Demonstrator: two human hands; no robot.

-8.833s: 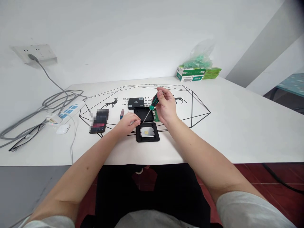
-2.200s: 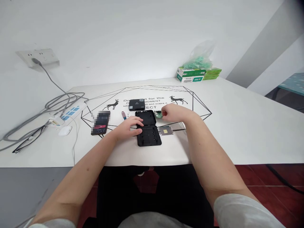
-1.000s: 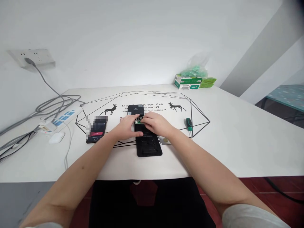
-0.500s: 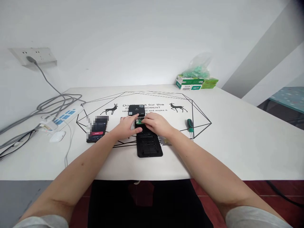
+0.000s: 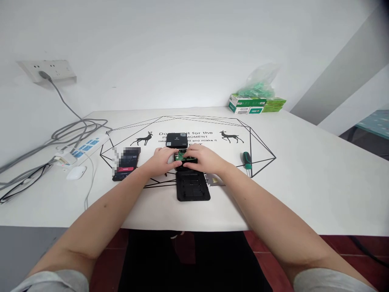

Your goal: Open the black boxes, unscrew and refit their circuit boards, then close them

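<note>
Between my hands, a green circuit board [image 5: 181, 155] sits at a black plastic case [image 5: 180, 168]; how far inside it lies is hidden by my fingers. My left hand [image 5: 159, 161] grips the left side, its thumb at the near edge and its fingers at the far corner. On the right, my right hand [image 5: 208, 159] holds the board's edge, fingertips over the top and thumb at the near side. Just in front lies a black ribbed cover [image 5: 193, 187], hollow side up. A black box with small stickers [image 5: 176, 140] is behind the board.
A green-handled screwdriver [image 5: 247, 160] lies to the right, and a flat metal piece [image 5: 215, 180] near my right wrist. At left are a phone [image 5: 128, 163], a white earbud case [image 5: 75, 172], a power strip [image 5: 90, 148] and grey cables. Green-and-white boxes [image 5: 247, 102] stand at the back.
My right thumb has come to the near edge, and more of the green board shows between my hands. The whole view has shifted slightly.
</note>
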